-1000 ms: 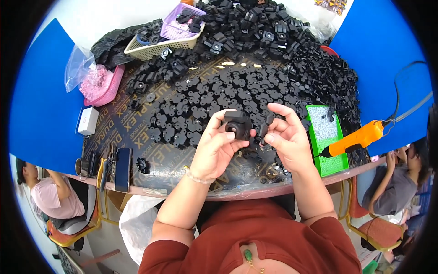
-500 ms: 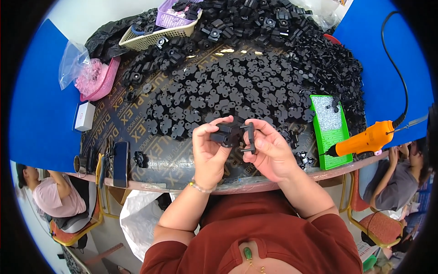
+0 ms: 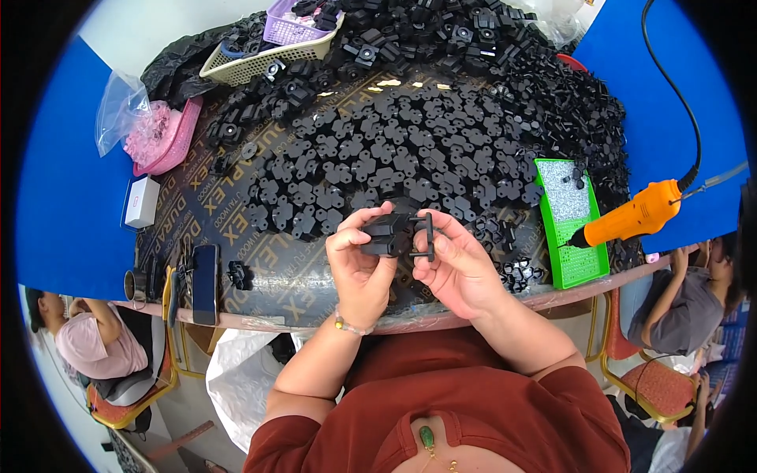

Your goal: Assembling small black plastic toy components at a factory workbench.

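Note:
My left hand (image 3: 360, 268) grips a blocky black plastic housing (image 3: 384, 236) between thumb and fingers, over the near part of the table. Just to its right, my right hand (image 3: 461, 264) pinches a black U-shaped plastic bracket (image 3: 430, 236). The bracket's two prongs point left toward the housing; whether their tips touch it I cannot tell. Beyond both hands lie many flat black plates (image 3: 378, 150) spread over the tabletop. Small shiny dark parts (image 3: 522, 274) sit in a pile to the right of my right hand.
A green tray (image 3: 579, 264) stands at the right, with an orange electric screwdriver (image 3: 631, 217) hanging over it on a cord. Black parts (image 3: 426, 39) heap up at the back beside a beige basket (image 3: 268, 63). A phone (image 3: 206, 284) and pink basket (image 3: 185, 138) lie left. People sit at both sides.
The housing has turned in my left hand, so its ribbed side shows more. The bracket has shifted slightly left and is still in my right hand. The view has moved a little.

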Tool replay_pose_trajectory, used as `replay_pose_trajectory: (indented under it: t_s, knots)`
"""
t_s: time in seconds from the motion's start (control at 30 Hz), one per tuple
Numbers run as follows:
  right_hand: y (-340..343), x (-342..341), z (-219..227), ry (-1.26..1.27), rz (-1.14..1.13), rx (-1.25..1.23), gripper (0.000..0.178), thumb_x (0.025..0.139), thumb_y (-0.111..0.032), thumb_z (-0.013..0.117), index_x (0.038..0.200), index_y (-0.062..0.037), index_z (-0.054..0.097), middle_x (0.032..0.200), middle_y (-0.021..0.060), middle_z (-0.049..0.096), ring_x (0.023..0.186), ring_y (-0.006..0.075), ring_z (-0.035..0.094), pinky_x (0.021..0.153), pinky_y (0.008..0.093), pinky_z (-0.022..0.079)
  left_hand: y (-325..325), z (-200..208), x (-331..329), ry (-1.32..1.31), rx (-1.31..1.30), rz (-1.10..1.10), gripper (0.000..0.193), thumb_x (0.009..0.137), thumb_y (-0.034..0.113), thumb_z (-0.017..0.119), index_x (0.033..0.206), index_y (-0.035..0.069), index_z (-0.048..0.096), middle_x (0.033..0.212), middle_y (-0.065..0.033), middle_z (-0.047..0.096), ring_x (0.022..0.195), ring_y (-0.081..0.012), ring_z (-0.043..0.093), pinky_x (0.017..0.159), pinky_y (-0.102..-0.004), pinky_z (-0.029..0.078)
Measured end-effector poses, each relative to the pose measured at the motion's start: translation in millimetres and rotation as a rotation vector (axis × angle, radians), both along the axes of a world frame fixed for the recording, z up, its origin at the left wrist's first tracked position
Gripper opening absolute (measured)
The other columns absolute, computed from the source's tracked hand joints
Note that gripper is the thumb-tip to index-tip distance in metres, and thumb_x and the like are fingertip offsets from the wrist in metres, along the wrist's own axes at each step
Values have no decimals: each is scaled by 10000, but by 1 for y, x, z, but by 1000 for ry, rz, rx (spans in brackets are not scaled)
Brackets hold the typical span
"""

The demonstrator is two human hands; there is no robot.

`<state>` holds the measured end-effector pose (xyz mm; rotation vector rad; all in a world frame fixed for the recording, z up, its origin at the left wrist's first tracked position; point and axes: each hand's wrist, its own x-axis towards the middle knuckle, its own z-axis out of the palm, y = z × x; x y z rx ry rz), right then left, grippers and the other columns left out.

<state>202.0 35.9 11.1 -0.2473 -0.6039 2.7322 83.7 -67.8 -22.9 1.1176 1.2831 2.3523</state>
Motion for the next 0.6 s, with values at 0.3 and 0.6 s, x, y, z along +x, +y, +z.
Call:
replay_pose_trajectory:
  t_s: [0.3, 0.6]
  knots:
    - [-2, -2, 6, -100, -14, -28, 344, 965, -115, 645, 1275, -67, 504, 1052, 74, 659, 856, 183, 692, 761, 335, 600, -5, -11, -9, 347, -96, 108, 515, 777, -189, 599, 1121, 120, 371, 1333, -221, 441, 1305, -439, 496, 1063, -513, 451]
    - [4, 0, 7, -180, -111, 614, 633, 882, -58, 735, 1419, -55, 400, 1179, 97, 578, 1068, 187, 599, 877, 321, 547, -4, -5, -2, 350, -65, 30, 458, 785, -132, 681, 1075, 103, 416, 1343, -250, 522, 1325, -472, 480, 1097, -528, 392]
